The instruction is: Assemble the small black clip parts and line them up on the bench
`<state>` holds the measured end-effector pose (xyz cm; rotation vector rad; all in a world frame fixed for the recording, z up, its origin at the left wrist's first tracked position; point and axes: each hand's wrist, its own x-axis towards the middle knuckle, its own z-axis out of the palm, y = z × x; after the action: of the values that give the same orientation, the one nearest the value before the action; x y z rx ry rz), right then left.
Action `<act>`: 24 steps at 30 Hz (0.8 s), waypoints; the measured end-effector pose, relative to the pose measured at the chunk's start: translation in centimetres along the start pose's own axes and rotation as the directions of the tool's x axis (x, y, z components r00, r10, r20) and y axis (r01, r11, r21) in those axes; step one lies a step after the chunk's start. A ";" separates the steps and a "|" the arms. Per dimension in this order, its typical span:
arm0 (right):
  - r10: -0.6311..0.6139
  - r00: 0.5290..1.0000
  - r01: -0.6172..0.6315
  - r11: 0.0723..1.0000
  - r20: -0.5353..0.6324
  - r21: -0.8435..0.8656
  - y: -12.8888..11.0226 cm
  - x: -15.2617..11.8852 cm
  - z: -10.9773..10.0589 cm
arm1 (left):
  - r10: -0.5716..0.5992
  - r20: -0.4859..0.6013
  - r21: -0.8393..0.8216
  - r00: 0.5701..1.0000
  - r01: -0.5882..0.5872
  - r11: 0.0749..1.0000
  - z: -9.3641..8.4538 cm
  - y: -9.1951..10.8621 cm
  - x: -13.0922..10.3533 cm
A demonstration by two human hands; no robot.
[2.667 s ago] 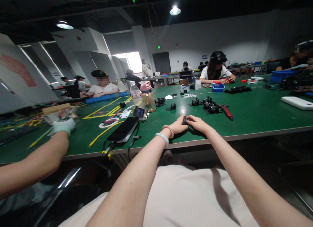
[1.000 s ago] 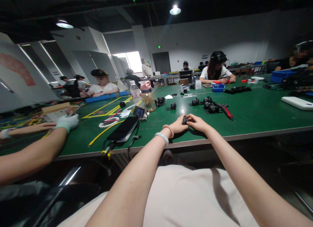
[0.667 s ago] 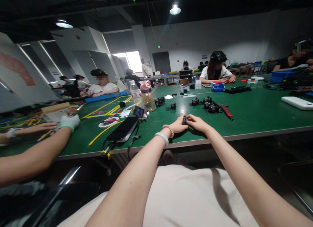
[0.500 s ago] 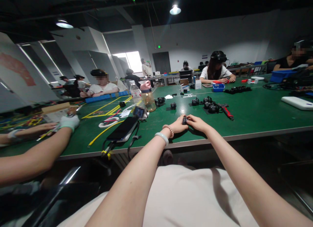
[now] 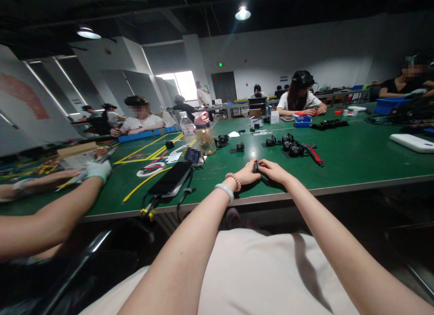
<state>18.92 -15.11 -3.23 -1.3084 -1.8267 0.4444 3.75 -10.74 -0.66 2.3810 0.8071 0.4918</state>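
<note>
Near the front edge of the green table, a small black part point(image 5: 255, 166) sits between my two hands. My left hand point(image 5: 247, 173) has its fingers closed on the part's left side. From the right, my right hand point(image 5: 273, 171) pinches the same part with its fingertips. Beyond my hands stand a small black piece point(image 5: 240, 147) on a dark base and a cluster of black round parts point(image 5: 292, 148). A red-handled tool point(image 5: 316, 156) lies right of the cluster.
A black phone point(image 5: 171, 179) with cables lies to the left on the green table point(image 5: 346, 166). Two bottles point(image 5: 206, 141) stand behind it. At the far left a co-worker's gloved hand point(image 5: 98, 170) is over the table. A blue bin point(image 5: 303, 121) is farther back.
My hands and the black part look the same. The co-worker's gloved hand on the left has shifted slightly.
</note>
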 end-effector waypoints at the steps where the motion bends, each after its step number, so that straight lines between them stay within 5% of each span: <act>1: 0.001 1.000 -0.001 1.000 -0.002 0.004 -0.1 0.0 0.0 | -0.001 0.001 0.002 1.000 0.001 1.000 0.0 0.0 0.0; 11: 0.049 0.996 -0.045 0.997 -0.074 0.057 -0.8 -0.4 0.0 | 0.010 -0.018 0.030 1.000 -0.009 1.000 0.1 0.0 -0.2; 16: -0.013 0.955 0.006 1.000 -0.298 -0.024 -0.3 -0.1 -0.1 | -0.034 -0.020 0.027 0.999 0.035 0.999 0.0 0.1 -0.3; 19: -0.071 0.830 -0.032 0.984 -0.553 -0.176 0.2 -0.1 -0.7 | -0.063 -0.017 0.037 0.998 0.064 0.997 -0.1 0.4 -0.5; 24: -0.109 0.492 -0.290 0.915 -0.864 -0.281 0.7 -0.9 -3.6 | -0.094 -0.019 0.052 0.995 0.095 0.994 -0.2 0.6 -0.9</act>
<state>22.28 -16.28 -1.90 -1.5013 -0.9532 -0.5441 3.26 -11.62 -0.29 2.3764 0.9460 0.4581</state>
